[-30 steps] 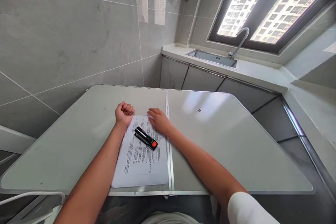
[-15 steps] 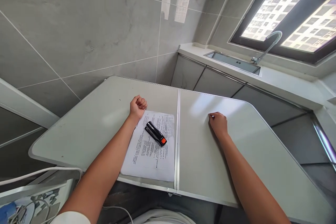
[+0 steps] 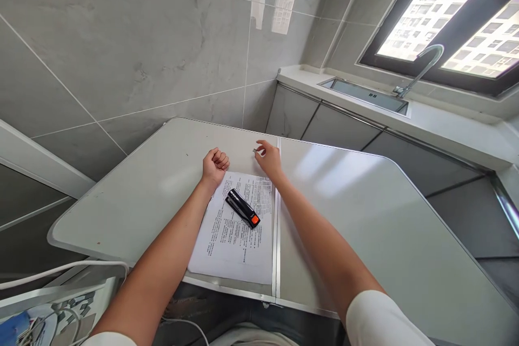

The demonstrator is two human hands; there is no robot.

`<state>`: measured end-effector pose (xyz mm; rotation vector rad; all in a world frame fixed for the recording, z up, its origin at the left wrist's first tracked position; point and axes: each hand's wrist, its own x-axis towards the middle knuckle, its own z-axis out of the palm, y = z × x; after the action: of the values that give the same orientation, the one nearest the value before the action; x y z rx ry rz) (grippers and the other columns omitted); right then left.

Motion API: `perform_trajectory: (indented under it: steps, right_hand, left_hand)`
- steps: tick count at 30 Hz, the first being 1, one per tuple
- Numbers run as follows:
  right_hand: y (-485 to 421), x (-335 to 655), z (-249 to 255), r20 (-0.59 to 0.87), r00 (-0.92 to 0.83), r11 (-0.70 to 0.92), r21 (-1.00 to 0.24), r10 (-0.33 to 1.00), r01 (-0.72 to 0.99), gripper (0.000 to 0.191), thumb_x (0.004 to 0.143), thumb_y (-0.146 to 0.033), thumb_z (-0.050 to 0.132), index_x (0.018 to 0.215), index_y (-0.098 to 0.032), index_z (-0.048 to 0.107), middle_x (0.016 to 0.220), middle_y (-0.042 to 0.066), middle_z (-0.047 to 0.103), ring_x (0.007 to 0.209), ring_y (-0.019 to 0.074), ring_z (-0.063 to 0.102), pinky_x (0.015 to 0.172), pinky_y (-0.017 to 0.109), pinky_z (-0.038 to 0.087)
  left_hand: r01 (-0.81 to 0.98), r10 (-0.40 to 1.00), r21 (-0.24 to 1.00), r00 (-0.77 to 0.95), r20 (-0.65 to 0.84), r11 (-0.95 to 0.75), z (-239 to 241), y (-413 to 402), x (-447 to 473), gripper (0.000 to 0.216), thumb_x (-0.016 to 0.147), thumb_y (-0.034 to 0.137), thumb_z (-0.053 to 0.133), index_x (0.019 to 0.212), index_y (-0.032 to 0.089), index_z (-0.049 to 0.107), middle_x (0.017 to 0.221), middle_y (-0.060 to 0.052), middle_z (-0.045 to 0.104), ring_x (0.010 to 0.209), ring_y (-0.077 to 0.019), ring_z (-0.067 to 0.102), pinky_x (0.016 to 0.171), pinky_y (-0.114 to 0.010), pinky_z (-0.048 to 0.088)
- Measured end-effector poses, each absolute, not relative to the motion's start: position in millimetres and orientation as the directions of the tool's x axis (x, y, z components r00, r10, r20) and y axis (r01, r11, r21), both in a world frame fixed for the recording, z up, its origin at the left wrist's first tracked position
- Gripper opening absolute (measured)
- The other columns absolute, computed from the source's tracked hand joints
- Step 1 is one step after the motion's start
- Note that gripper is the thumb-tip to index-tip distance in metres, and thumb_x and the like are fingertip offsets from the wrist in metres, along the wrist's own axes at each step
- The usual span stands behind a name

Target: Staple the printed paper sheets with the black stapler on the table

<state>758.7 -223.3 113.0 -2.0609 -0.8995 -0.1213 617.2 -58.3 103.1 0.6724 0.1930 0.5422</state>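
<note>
On smooth grey table (image 3: 365,200), clenched left hand (image 3: 214,165) touches printed paper (image 3: 235,248); right hand (image 3: 271,161) pinches tiny metal strip (image 3: 255,150)

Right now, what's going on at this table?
A person is at a grey table with a printed sheet of paper lying flat in front of them. A black stapler with an orange end lies on the paper, untouched. The left hand rests as a closed fist at the sheet's far left corner. The right hand is by the sheet's far edge, pinching a small metal piece in its fingers; what it is cannot be made out.
</note>
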Motion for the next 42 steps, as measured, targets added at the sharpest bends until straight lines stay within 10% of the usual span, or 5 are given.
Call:
perform_trajectory:
  steps: [10,16,23,31,42]
  right_hand:
    - [-203.4,758.5,90.7,0.307,0.724,-0.408,-0.663,0.617,0.628,0.037,0.08,-0.015,0.055,0.113,-0.021,0.069,0.107,0.006,0.074,0.093,0.0216,0.062,0.082,0.032,0.048]
    - [-291.3,784.9,89.1,0.352,0.796,-0.504,-0.631,0.492,0.59,0.022,0.08,-0.021,0.048,0.089,-0.021,0.068,0.082,0.004,0.07,0.08,0.0208,0.059,0.075,0.031,0.044]
    - [-388.8,764.1,77.8,0.25,0.888,-0.598,-0.666,0.385,0.447,0.016,0.078,-0.026,0.05,0.079,-0.022,0.066,0.071,0.002,0.064,0.069,0.0194,0.056,0.068,0.031,0.041]
    - [-354.3,686.1,91.1,0.236,0.787,-0.385,-0.769,0.57,0.51,0.016,0.09,-0.04,0.055,0.092,-0.024,0.059,0.087,0.002,0.069,0.074,0.0184,0.055,0.071,0.03,0.044]
    - [-350.7,637.6,107.2,0.095,0.654,-0.355,-0.777,0.75,0.52,0.009,0.091,-0.023,0.044,0.094,-0.027,0.052,0.06,-0.007,0.043,0.055,0.0155,0.042,0.058,0.026,0.032]
  left_hand:
    - [-0.431,0.561,0.743,0.823,0.091,0.512,105.3,-62.2,616.6,0.053,0.088,0.034,0.06,0.058,0.02,0.019,0.055,0.005,0.015,0.046,-0.009,0.021,0.045,-0.026,0.022]
    - [-0.255,0.557,0.966,0.796,0.237,-0.047,98.1,-74.7,619.9,0.036,0.092,0.046,0.058,0.068,0.02,0.053,0.066,0.0,0.046,0.057,-0.0124,0.039,0.054,-0.028,0.032]
    - [-0.081,0.033,0.487,0.975,0.222,-0.87,93.7,-91.7,622.7,0.015,0.095,0.035,0.062,0.098,0.024,0.07,0.105,-0.005,0.07,0.104,-0.0254,0.058,0.094,-0.04,0.04]
    - [-0.087,-0.021,0.445,0.988,0.152,-0.891,81.5,-93.0,628.5,0.011,0.1,0.028,0.055,0.093,0.022,0.063,0.104,-0.008,0.066,0.103,-0.0265,0.057,0.092,-0.041,0.037]
    - [-0.091,0.049,0.528,0.968,0.245,-0.844,89.7,-94.4,626.1,0.015,0.101,0.03,0.052,0.095,0.022,0.064,0.102,-0.007,0.066,0.102,-0.0274,0.055,0.09,-0.041,0.036]
